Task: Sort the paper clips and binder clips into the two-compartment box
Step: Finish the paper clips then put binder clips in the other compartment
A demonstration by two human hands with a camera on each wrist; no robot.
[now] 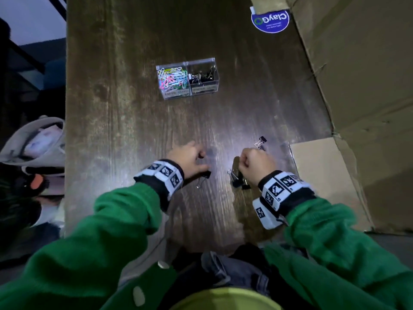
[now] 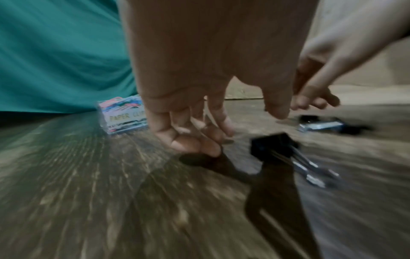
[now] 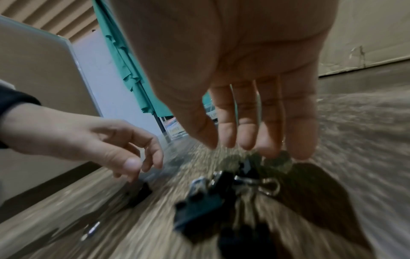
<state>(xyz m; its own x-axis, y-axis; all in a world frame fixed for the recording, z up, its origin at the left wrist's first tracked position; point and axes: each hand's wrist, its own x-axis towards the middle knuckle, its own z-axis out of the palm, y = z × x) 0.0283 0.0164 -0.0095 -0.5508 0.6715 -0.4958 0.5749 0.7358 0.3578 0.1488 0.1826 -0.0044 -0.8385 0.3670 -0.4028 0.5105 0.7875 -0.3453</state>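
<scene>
— Where is the two-compartment box (image 1: 187, 78) found?

— It is set on the wooden table (image 1: 125, 135), toward the far middle, well apart from both hands. Coloured paper clips (image 1: 172, 77) are seen in its left compartment and black binder clips (image 1: 203, 75) in its right one. In the left wrist view a label reading "PAPER CLI…" is made out on its near wall.

— How is the left hand (image 1: 187, 159) held?

— It is held low over the table with the fingers (image 2: 195, 133) loosely curled downward; nothing is gripped by it. A single binder clip (image 1: 203, 177) is lying just beside its thumb, on the near side, with the wire handles pointed toward the person.

— And the right hand (image 1: 257, 164)?

— From the head view a closed fist is suggested, but in the right wrist view the fingers (image 3: 266, 122) are seen hanging fairly straight and close together, with nothing pinched. It is hovering above a small heap of binder clips (image 1: 238, 180). One more loose clip (image 1: 261, 140) is lying just beyond it, on the far side.

— What else is shown?

— Flattened cardboard (image 1: 362, 90) is spread along the right, and a blue round sticker (image 1: 270, 20) is seen at the far right. Green sleeves (image 1: 125, 215) are worn.
</scene>
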